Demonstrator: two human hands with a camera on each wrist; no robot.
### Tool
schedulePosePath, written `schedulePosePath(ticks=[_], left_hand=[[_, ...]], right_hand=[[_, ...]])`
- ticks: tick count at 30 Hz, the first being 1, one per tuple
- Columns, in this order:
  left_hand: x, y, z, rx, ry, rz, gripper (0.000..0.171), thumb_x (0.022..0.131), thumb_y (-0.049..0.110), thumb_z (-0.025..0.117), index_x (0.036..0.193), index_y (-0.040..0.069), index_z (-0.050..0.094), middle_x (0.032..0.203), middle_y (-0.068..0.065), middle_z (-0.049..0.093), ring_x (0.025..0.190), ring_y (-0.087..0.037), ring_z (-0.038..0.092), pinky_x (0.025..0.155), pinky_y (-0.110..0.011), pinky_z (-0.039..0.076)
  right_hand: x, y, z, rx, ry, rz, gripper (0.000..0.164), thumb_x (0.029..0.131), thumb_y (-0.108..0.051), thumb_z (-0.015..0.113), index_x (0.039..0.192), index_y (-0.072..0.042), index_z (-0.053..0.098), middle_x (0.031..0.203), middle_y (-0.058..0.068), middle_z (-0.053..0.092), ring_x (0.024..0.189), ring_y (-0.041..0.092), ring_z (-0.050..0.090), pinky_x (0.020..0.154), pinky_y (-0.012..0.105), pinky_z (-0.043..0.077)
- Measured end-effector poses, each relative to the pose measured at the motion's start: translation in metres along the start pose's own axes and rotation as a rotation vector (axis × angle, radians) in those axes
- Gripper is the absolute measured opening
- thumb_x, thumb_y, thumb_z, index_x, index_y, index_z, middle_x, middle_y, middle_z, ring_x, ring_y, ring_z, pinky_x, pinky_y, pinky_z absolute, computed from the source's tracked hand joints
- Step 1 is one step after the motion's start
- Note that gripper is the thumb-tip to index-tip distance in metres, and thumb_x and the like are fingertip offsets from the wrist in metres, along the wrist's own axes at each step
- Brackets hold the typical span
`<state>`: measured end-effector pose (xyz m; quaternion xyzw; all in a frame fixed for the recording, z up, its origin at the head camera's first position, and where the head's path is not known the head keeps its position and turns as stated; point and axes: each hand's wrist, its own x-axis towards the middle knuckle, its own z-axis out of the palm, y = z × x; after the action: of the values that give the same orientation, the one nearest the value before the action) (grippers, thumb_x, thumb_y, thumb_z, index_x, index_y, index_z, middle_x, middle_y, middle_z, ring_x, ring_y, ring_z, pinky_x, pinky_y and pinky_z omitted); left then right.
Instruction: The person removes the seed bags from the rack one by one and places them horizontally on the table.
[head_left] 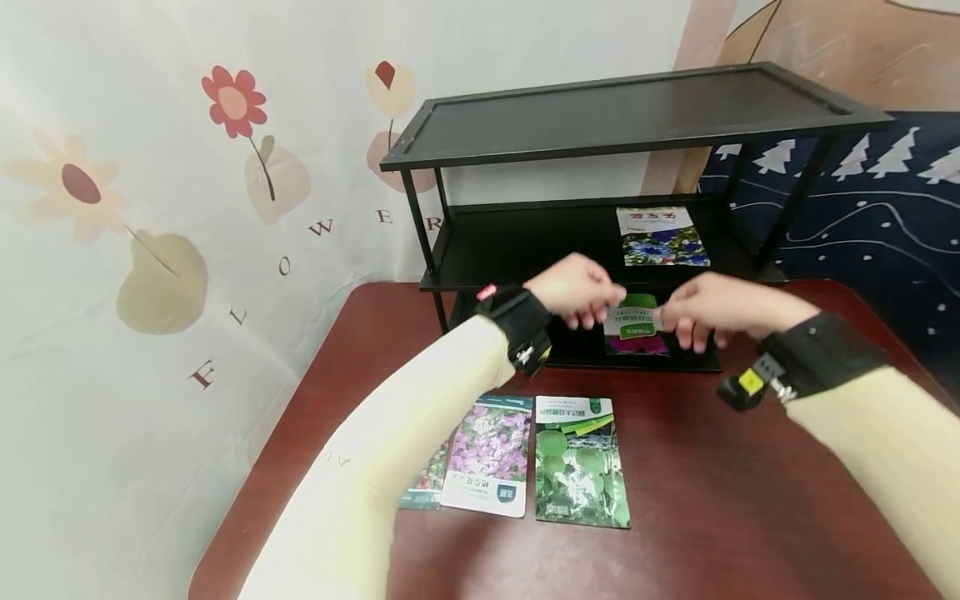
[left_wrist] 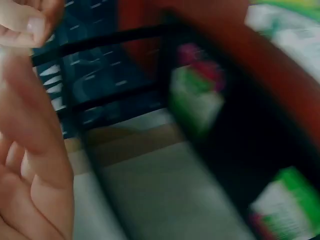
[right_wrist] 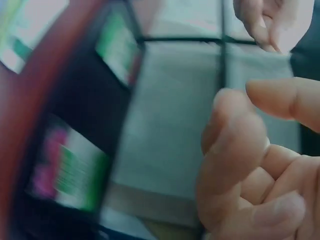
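My left hand [head_left: 576,290] hovers before the middle shelf's front edge, its fingers loosely bent and holding nothing. To its right my right hand [head_left: 731,307] is likewise empty; in the right wrist view a gap shows between its thumb and forefinger [right_wrist: 272,100]. Between the hands, a green, white and magenta seed packet [head_left: 637,329] lies on the bottom shelf. A second green and white packet [left_wrist: 285,210] on that shelf shows blurred in the left wrist view, hidden in the head view. On the middle shelf lies a blue-flower seed packet [head_left: 663,237].
The black rack [head_left: 600,108] stands at the back of the red-brown table [head_left: 720,500]. In front of it lie a green-leaf packet [head_left: 581,467], a pink-flower packet [head_left: 491,454] and another packet [head_left: 429,482] partly covered by my left sleeve. A printed cloth [head_left: 300,125] hangs behind.
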<state>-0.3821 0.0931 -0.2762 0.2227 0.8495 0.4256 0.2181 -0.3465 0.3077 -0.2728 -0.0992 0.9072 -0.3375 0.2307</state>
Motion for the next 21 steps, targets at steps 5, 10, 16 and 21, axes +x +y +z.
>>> schedulePosePath(ticks=[5,10,16,21], left_hand=[[0.023,0.030,-0.016,0.154,0.142,-0.005,0.021,0.096,0.023,0.052,0.105,0.008,0.065,0.090,-0.004,0.063,0.068,-0.012,0.057,0.056,-0.023,0.049],[0.046,0.029,-0.020,0.278,0.162,-0.053,0.033,0.099,0.015,0.042,0.066,0.011,0.046,0.060,0.002,0.034,0.052,-0.012,0.034,0.054,-0.025,0.034],[0.095,0.006,-0.023,0.307,0.145,-0.133,0.039,0.097,0.015,0.042,0.060,0.013,0.031,0.061,0.000,0.024,0.051,-0.014,0.024,0.053,-0.030,0.026],[0.164,-0.035,-0.028,0.307,0.168,-0.224,0.009,0.093,0.025,0.056,0.094,0.017,0.054,0.092,0.003,0.047,0.068,-0.014,0.042,0.056,-0.033,0.035]], right_hand=[[0.012,-0.019,-0.039,-0.105,0.183,-0.025,0.035,0.093,-0.027,0.051,0.105,0.006,0.056,0.074,0.005,0.054,0.062,0.016,0.053,0.049,0.029,0.045],[0.035,-0.019,-0.052,-0.214,0.246,-0.005,0.045,0.094,-0.035,0.047,0.109,0.008,0.054,0.072,0.010,0.047,0.074,0.026,0.054,0.060,0.036,0.051],[0.043,-0.018,-0.050,-0.067,0.233,0.095,0.061,0.094,-0.035,0.044,0.127,0.016,0.034,0.109,0.027,0.043,0.094,0.038,0.049,0.073,0.042,0.050],[0.048,-0.015,-0.048,0.003,0.217,0.113,0.060,0.094,-0.031,0.042,0.128,0.017,0.029,0.111,0.027,0.041,0.090,0.034,0.049,0.075,0.040,0.049]])
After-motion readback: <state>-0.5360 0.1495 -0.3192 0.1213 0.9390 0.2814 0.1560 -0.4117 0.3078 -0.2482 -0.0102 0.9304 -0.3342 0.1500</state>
